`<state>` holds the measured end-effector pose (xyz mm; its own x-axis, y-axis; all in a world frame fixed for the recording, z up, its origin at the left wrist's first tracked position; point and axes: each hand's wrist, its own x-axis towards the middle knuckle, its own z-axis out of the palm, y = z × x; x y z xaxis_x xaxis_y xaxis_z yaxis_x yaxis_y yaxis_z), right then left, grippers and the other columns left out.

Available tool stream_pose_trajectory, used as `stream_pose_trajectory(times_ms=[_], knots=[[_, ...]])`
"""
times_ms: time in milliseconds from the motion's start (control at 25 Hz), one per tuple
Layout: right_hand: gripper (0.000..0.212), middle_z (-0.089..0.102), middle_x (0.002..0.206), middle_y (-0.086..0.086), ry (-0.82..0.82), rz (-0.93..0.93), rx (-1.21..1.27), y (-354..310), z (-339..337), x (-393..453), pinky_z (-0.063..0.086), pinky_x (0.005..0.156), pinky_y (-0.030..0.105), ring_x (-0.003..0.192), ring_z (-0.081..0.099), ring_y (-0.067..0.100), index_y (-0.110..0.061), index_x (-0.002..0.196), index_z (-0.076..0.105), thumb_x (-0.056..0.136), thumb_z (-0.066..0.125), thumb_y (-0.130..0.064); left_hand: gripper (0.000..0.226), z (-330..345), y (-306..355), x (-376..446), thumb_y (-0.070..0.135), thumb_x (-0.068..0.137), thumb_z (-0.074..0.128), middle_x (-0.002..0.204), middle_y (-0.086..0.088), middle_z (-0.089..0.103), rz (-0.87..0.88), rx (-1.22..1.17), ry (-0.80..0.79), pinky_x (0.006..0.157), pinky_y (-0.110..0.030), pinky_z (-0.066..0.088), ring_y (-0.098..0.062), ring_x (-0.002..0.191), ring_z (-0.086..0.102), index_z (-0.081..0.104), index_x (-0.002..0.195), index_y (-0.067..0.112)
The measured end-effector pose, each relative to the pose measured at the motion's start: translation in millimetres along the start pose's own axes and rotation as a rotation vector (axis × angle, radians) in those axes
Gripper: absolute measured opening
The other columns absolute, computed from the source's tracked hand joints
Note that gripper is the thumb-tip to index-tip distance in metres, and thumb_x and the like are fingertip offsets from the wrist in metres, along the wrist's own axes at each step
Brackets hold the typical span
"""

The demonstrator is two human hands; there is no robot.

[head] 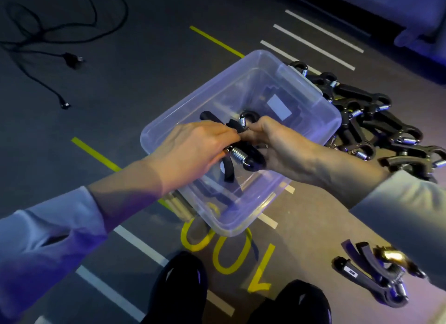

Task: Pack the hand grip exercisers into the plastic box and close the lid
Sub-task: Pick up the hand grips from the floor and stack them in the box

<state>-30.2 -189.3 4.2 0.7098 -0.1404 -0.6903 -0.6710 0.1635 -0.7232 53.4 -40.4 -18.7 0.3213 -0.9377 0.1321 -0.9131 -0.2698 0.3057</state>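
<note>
A clear plastic box (311, 135) stands open on the floor in the middle of the view. Over its near-left part my left hand (193, 145) and my right hand (280, 145) meet, both gripping black hand grip exercisers (248, 155) with steel springs. One spring and a curved black handle show below my fingers; another handle end pokes out at the top left of my left hand. A pile of several more exercisers (376, 121) lies on the floor right of the box. A few more exercisers (376, 273) lie at the lower right. No lid is in view.
The dark floor carries white and yellow tape lines and a yellow "100" (231, 258). A black cable (48, 48) with plugs lies at the far left. My two dark shoes (183, 290) show at the bottom edge. A pale ledge (410, 15) runs along the top right.
</note>
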Motion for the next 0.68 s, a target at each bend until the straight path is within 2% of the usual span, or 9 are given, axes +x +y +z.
stream_pose_trajectory(times_ms=[80, 160, 240, 320, 400, 440, 480, 600, 680], knots=[[0.029, 0.067, 0.081, 0.001, -0.02, -0.019, -0.008, 1.2, -1.0, -0.2, 0.047, 0.075, 0.027, 0.078, 0.057, 0.017, -0.011, 0.089, 0.061, 0.092, 0.033, -0.018, 0.024, -1.8, -6.5, 4.6, 0.014, 0.086, 0.058, 0.098, -0.007, 0.066, 0.047, 0.057, -0.001, 0.06, -0.044, 0.049, -0.031, 0.094, 0.059, 0.062, 0.109, 0.013], [0.03, 0.066, 0.095, 0.008, -0.082, -0.028, -0.071, 0.0, -6.7, -1.6, 0.049, 0.079, 0.02, 0.079, 0.058, 0.015, -0.007, 0.102, 0.064, 0.089, 0.038, -0.014, 0.021, -7.5, -14.7, 5.1, 0.01, 0.085, 0.059, 0.093, -0.007, 0.067, 0.141, 0.068, 0.013, 0.056, -0.04, 0.049, -0.03, 0.091, 0.06, 0.064, 0.105, 0.011], [0.038, 0.06, 0.103, 0.015, -0.171, -0.118, -0.381, -1.3, -16.1, -3.4, 0.045, 0.075, 0.018, 0.08, 0.052, 0.012, -0.004, 0.118, 0.059, 0.083, 0.043, -0.007, 0.019, -13.4, -25.4, 2.7, 0.01, 0.087, 0.059, 0.095, -0.007, 0.067, 0.231, 0.03, 0.028, 0.06, -0.038, 0.052, -0.028, 0.092, 0.061, 0.065, 0.105, 0.01], [0.044, 0.056, 0.103, 0.01, -0.246, -0.279, -0.705, -0.1, -19.5, -1.7, 0.038, 0.081, 0.022, 0.087, 0.046, 0.007, -0.012, 0.124, 0.054, 0.084, 0.046, 0.005, 0.02, -17.9, -35.9, 0.7, 0.011, 0.089, 0.056, 0.1, -0.008, 0.066, 0.286, -0.018, 0.041, 0.068, -0.043, 0.054, -0.028, 0.096, 0.06, 0.064, 0.107, 0.008], [0.04, 0.046, 0.111, 0.002, -0.19, -0.45, -0.991, 2.9, -16.6, 6.6, 0.032, 0.094, 0.019, 0.104, 0.041, 0.006, -0.019, 0.123, 0.053, 0.087, 0.056, -0.004, 0.024, -18.8, -44.1, -2.6, 0.014, 0.09, 0.051, 0.101, -0.01, 0.067, 0.336, -0.044, 0.03, 0.072, -0.044, 0.053, -0.03, 0.095, 0.061, 0.064, 0.107, 0.003], [0.034, 0.045, 0.118, 0.002, -0.149, -0.519, -1.085, 4.5, -12.0, 11.5, 0.032, 0.101, 0.025, 0.113, 0.04, 0.011, -0.019, 0.119, 0.054, 0.087, 0.059, -0.01, 0.026, -17.9, -46.9, -5.8, 0.015, 0.091, 0.049, 0.1, -0.012, 0.067, 0.337, -0.055, 0.019, 0.074, -0.043, 0.054, -0.03, 0.093, 0.063, 0.064, 0.107, 0.001], [0.028, 0.047, 0.12, 0.003, -0.123, -0.568, -1.139, 6.3, -6.7, 16.1, 0.034, 0.1, 0.031, 0.115, 0.042, 0.017, -0.017, 0.114, 0.055, 0.086, 0.061, -0.013, 0.028, -16.8, -49.6, -9.7, 0.016, 0.09, 0.048, 0.099, -0.013, 0.068, 0.314, -0.068, 0.014, 0.074, -0.043, 0.054, -0.031, 0.092, 0.064, 0.065, 0.106, 0.0], [0.019, 0.061, 0.1, 0.005, -0.053, -0.615, -1.12, 13.3, 11.5, 24.8, 0.04, 0.078, 0.034, 0.096, 0.054, 0.026, -0.016, 0.105, 0.052, 0.087, 0.058, -0.015, 0.026, -14.8, -58.7, -23.9, 0.014, 0.087, 0.055, 0.097, -0.015, 0.068, 0.166, -0.097, 0.042, 0.074, -0.043, 0.054, -0.031, 0.089, 0.066, 0.066, 0.106, 0.0], [0.022, 0.062, 0.09, 0.003, -0.019, -0.648, -1.047, 19.4, 19.5, 24.6, 0.039, 0.071, 0.035, 0.086, 0.054, 0.028, -0.014, 0.107, 0.047, 0.088, 0.057, -0.016, 0.026, -12.8, -62.6, -31.8, 0.008, 0.081, 0.059, 0.101, -0.013, 0.068, 0.089, -0.112, 0.053, 0.076, -0.039, 0.052, -0.03, 0.092, 0.066, 0.066, 0.106, 0.002]])
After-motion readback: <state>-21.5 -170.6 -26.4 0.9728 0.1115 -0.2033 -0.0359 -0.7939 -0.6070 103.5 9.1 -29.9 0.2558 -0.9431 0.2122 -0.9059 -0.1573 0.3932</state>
